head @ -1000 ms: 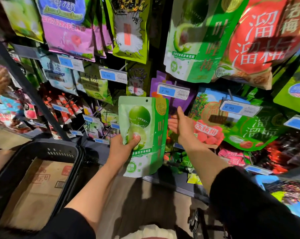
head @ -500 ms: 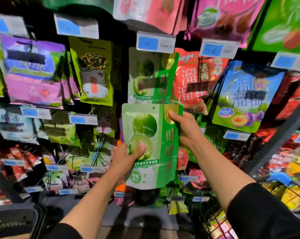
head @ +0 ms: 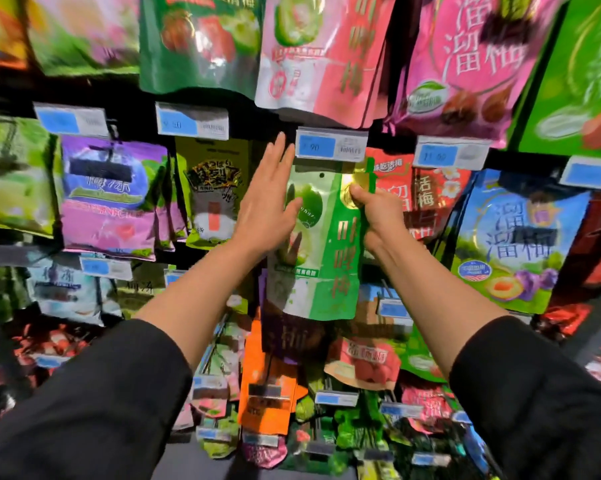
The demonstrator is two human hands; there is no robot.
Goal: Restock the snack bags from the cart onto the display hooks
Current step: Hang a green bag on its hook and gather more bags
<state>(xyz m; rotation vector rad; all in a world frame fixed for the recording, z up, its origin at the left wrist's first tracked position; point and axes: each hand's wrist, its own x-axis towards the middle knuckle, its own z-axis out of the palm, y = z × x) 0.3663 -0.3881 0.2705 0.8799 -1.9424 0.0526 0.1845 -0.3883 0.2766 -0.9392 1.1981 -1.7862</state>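
Now, held bag: the green snack bag (head: 330, 244) hung upright just below a blue price tag (head: 331, 146), in front of the display wall.
Right hand: the right hand (head: 375, 211) pinched the bag's upper right corner, thumb on the gold seal.
Left hand: the left hand (head: 269, 199) was flat, fingers straight, its palm at the bag's left edge.
Hook: perhaps behind the tag; blur hid whether the bag was on it.
Neighbours: a yellow-green bag (head: 211, 188) to the left, a red bag (head: 420, 192) to the right.
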